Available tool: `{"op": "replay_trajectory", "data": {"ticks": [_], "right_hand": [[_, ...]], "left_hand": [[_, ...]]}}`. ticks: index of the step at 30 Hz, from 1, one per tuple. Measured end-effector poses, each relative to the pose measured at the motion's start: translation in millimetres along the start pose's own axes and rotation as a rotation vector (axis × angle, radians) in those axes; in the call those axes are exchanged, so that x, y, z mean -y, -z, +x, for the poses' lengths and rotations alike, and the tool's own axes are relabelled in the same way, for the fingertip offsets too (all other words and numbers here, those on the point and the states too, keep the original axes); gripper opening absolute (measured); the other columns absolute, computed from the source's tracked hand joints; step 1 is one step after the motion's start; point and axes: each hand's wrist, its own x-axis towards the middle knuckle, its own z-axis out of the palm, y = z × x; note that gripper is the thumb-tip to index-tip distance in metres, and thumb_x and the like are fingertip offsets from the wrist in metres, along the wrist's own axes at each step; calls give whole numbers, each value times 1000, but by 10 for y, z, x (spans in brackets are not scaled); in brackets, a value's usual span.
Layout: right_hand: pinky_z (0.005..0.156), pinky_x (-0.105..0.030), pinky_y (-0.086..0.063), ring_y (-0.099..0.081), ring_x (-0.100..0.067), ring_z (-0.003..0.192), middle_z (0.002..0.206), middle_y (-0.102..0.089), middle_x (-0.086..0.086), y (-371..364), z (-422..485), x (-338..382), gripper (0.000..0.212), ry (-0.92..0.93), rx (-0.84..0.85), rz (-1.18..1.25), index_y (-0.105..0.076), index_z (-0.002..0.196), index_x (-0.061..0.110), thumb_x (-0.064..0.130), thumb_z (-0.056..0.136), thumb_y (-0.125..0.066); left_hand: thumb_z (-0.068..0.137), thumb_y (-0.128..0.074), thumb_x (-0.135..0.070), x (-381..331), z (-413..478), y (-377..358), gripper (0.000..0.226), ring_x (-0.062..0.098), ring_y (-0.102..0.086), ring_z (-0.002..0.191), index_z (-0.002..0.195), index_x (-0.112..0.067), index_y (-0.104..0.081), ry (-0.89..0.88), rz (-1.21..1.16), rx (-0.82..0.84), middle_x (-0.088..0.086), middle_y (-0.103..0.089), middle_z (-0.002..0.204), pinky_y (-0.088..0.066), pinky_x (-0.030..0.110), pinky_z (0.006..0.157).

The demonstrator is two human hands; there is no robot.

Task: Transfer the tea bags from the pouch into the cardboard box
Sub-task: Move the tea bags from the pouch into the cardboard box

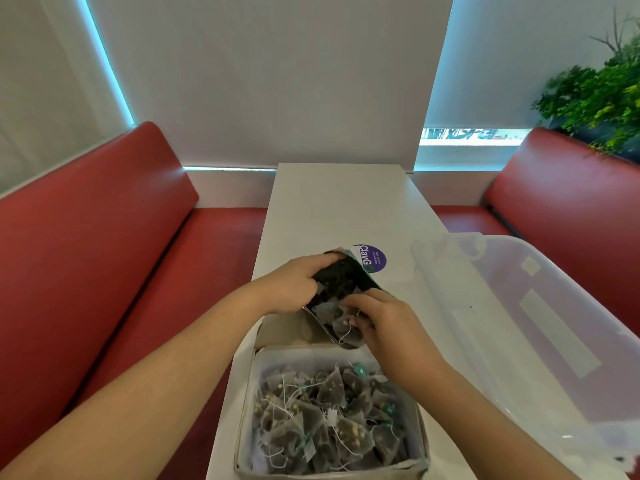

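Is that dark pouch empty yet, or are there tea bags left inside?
Not empty. The pouch, tilted mouth-down over the cardboard box, shows tea bags at its opening by the right hand.

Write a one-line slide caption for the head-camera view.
Left hand tilts the pouch while right hand pulls tea bags toward the cardboard box.

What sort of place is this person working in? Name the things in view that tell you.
Probably a booth in a café or canteen: red padded bench seats flank a narrow white table set against a window with blinds, and a round sticker sits on the tabletop.
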Motion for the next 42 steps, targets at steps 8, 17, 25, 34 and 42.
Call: {"op": "replay_trajectory", "data": {"ticks": [8,17,25,34,42], "right_hand": [[72,-13,-48,-57,-2,85,99,-62,6,29,-399,94,18,77,-67,170,-67,98,17,4,87,-63],[88,-3,-32,-48,0,107,121,-56,14,-106,-658,23,32,-35,82,84,-61,118,29,38,87,-59],[101,-37,-42,-45,-30,121,142,-41,-7,-180,84,-13,56,-3,224,-172,-43,137,20,3,86,-57],[86,-39,-51,-61,-30,100,111,-65,-14,-403,572,-93,27,-83,569,-365,-63,113,8,5,88,-54],[77,-29,-54,-62,-21,91,112,-60,-3,13,-22,-22,32,63,97,-92,-70,103,15,-5,80,-61]], "left_hand": [[80,-32,16,12,-7,-41,77,11,-40,129,141,-31,-38,10,5,-10,-1,-46,142,-35,17,95],[79,-30,19,14,-15,-62,78,7,-42,124,141,-27,-38,-1,-11,-15,-2,-48,139,-35,15,96],[80,-32,19,-39,-21,-98,74,5,-39,121,140,-23,-40,-33,23,-7,-3,-49,135,-33,17,97],[81,-34,14,53,37,-111,73,14,-38,133,142,-26,-39,-5,25,-21,-1,-45,144,-31,29,110],[81,-32,15,4,11,-90,74,15,-43,125,142,-28,-37,21,-18,-23,0,-49,136,-42,25,99]]}}
